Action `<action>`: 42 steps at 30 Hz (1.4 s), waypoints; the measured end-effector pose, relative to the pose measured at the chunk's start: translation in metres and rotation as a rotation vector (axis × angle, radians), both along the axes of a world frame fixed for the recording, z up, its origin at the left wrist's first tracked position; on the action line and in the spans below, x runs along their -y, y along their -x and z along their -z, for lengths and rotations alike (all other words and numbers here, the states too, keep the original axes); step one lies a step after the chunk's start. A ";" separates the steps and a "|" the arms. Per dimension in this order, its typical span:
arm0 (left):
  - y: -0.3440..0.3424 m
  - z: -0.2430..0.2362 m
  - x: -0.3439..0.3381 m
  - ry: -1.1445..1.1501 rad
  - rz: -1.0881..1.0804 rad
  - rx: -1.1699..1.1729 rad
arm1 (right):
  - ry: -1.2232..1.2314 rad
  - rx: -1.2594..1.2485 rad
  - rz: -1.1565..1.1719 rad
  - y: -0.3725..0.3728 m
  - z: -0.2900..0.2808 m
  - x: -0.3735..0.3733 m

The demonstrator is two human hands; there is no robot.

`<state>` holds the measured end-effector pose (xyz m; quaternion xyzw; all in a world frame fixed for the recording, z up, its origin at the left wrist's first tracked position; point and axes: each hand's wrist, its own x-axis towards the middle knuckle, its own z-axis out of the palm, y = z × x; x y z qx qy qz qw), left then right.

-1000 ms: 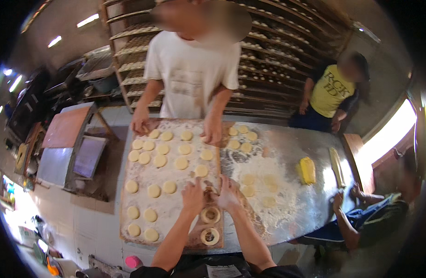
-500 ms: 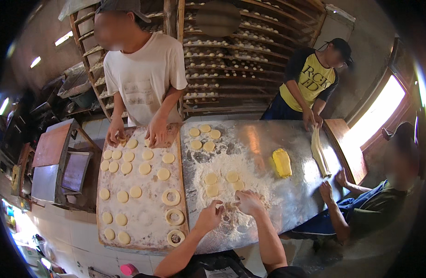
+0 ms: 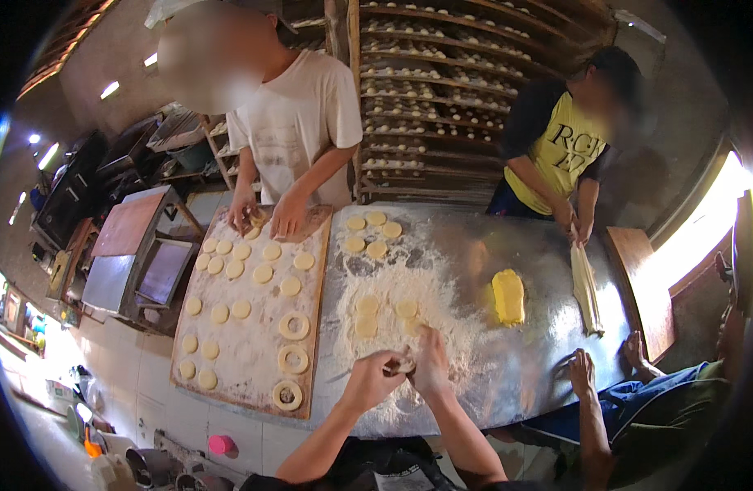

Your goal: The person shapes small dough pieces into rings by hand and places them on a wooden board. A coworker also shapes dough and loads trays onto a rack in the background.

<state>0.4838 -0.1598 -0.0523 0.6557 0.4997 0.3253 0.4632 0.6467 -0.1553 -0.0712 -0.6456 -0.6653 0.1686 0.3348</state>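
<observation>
My left hand (image 3: pixel 380 378) and my right hand (image 3: pixel 430 362) meet over the floured metal table, fingers bent around a small pale piece of dough (image 3: pixel 405 365). My fingers cover most of it, so its full shape is hidden. Just beyond my hands, a few round dough discs (image 3: pixel 367 305) lie in spread flour (image 3: pixel 442 290). One disc (image 3: pixel 413 326) sits right beside my right fingertips. More dough discs (image 3: pixel 376 250) form a group at the back of the table.
To the left, a floured wooden board (image 3: pixel 254 352) carries several dough discs and dough rings (image 3: pixel 293 359); a co-worker's hands (image 3: pixel 288 217) work at its far end. A yellow block of fat (image 3: pixel 508 298) sits right of centre. Another co-worker holds a long dough strip (image 3: pixel 585 286). A third person's hand (image 3: pixel 582 372) rests at the right edge.
My hands have come closer together around the piece of dough. The view has shifted, and the co-worker at the board has leaned in. The dough discs seem to lie as before.
</observation>
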 end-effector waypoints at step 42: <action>0.256 0.036 0.060 -0.277 -0.622 0.059 | 0.534 -1.169 -0.520 0.299 0.018 0.025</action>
